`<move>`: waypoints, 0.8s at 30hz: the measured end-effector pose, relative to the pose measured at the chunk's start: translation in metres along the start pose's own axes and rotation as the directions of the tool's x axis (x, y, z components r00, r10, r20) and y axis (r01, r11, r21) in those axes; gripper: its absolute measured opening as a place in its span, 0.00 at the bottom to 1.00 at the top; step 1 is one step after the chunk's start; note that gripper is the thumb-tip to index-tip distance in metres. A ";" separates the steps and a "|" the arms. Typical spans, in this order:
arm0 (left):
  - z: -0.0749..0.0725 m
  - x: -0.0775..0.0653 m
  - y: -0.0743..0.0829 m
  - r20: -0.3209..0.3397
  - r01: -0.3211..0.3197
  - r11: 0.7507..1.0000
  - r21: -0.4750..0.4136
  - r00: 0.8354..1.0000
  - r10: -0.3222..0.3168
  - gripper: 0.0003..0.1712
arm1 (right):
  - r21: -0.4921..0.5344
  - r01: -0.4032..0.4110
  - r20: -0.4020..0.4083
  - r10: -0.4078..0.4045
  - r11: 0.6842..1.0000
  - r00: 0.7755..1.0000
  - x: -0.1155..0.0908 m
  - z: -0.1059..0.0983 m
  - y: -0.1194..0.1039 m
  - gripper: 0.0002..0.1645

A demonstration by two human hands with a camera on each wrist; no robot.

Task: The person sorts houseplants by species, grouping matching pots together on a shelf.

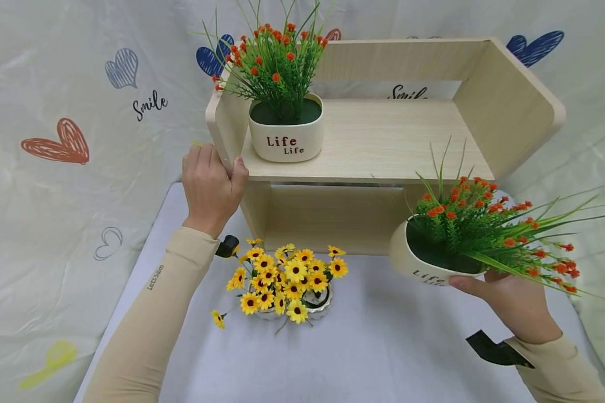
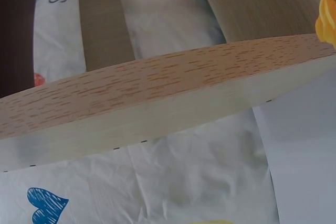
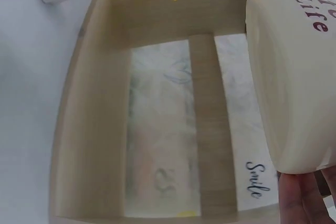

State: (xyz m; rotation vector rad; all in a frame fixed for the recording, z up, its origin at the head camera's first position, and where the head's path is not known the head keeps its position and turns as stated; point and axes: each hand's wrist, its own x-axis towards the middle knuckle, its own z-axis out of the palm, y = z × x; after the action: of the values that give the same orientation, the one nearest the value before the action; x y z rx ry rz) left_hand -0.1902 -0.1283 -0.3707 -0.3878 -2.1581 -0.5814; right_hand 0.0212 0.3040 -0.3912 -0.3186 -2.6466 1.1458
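My left hand (image 1: 210, 187) grips the front edge of the left side panel of a pale wooden shelf (image 1: 393, 140). That panel (image 2: 157, 85) runs across the left wrist view. My right hand (image 1: 521, 305) holds a cream oval flower pot (image 1: 402, 254) marked "Life", planted with red flowers and long grass blades. The pot leans to the right, in front of the shelf's lower right part; its underside (image 3: 278, 87) shows in the right wrist view, with fingertips (image 3: 296, 195) beneath it. A matching potted plant (image 1: 287, 131) stands upright on the upper board's left end.
Two small white pots with yellow sunflowers (image 1: 294, 271) stand on the white-covered table (image 1: 373, 347), before the shelf's lower left part. Behind the shelf hangs a white cloth (image 1: 80, 207) printed with hearts and "Smile". A lower compartment (image 1: 333, 218) lies under the upper board.
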 end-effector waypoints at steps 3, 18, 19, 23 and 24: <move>0.000 0.000 0.001 0.001 0.001 1.000 -0.002 1.000 -0.001 0.30 | -0.012 -0.014 -0.022 0.014 1.000 1.000 0.002 -0.008 -0.005 0.50; 0.002 -0.001 -0.001 -0.018 -0.001 1.000 -0.016 1.000 0.001 0.29 | 0.441 0.220 -0.132 -0.180 0.870 0.975 0.038 -0.019 -0.064 0.64; 0.002 -0.001 -0.001 -0.019 -0.003 1.000 -0.017 1.000 0.003 0.28 | 0.521 0.255 -0.138 -0.215 0.815 0.967 0.041 -0.019 -0.069 0.65; 0.003 -0.001 0.000 -0.022 -0.006 1.000 -0.017 1.000 0.006 0.28 | 0.608 0.309 -0.148 -0.278 0.731 0.949 0.050 -0.019 -0.084 0.64; 0.003 -0.001 0.000 -0.022 -0.006 1.000 -0.016 1.000 0.006 0.28 | 0.560 0.308 -0.150 -0.272 0.769 0.951 0.051 -0.020 -0.087 0.63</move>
State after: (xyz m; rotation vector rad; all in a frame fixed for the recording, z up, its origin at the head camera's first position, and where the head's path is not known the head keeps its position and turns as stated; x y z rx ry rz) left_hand -0.1913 -0.1270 -0.3732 -0.3946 -2.1315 -0.5973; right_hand -0.0302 0.2749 -0.3072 0.1692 -2.0478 1.7057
